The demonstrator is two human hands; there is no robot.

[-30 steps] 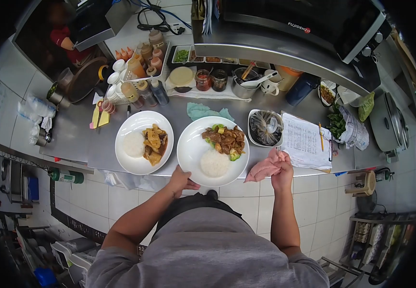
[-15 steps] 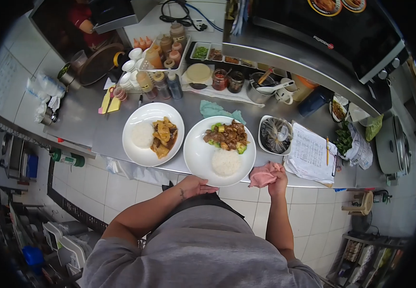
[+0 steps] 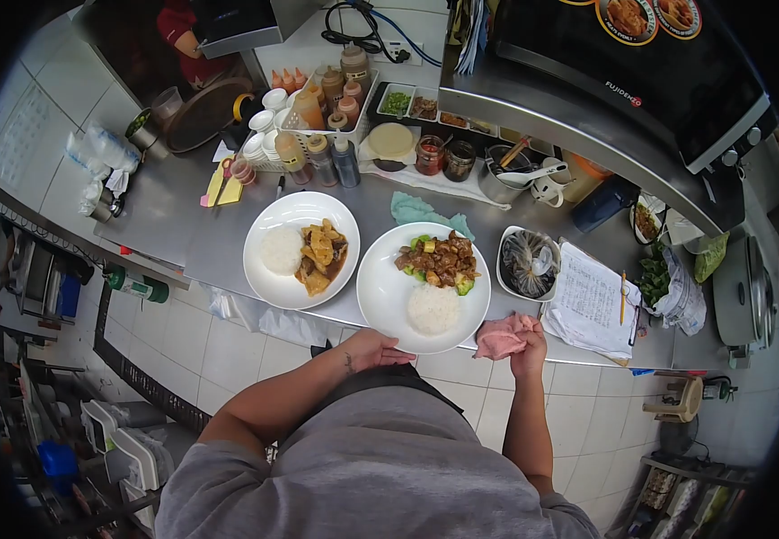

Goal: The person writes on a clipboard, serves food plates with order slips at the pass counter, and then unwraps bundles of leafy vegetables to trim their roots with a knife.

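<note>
At the counter's front edge, my left hand (image 3: 376, 349) is closed on the near rim of a white plate (image 3: 376, 305), thumb by the rim and fingers partly under it. This plate carries a mound of white rice (image 3: 433, 309) and browned meat pieces (image 3: 443, 260) with green vegetables. My right hand (image 3: 528, 349) grips a crumpled pink cloth (image 3: 500, 336) just right of the plate. A second white plate (image 3: 268, 287) stands to the left, with rice (image 3: 282, 250) and a saucy yellow-brown dish (image 3: 322, 256); neither hand touches it.
Behind the plates lie a green cloth (image 3: 425, 213), squeeze bottles (image 3: 322, 160) and sauce jars (image 3: 430, 155). To the right are a bowl with a dark bagged item (image 3: 529, 262) and a clipboard with papers (image 3: 592, 301). A microwave (image 3: 628, 85) overhangs the back right.
The camera view has shifted slightly, so the scene sits a little further right. Both hands keep their holds on the plate and the pink cloth.
</note>
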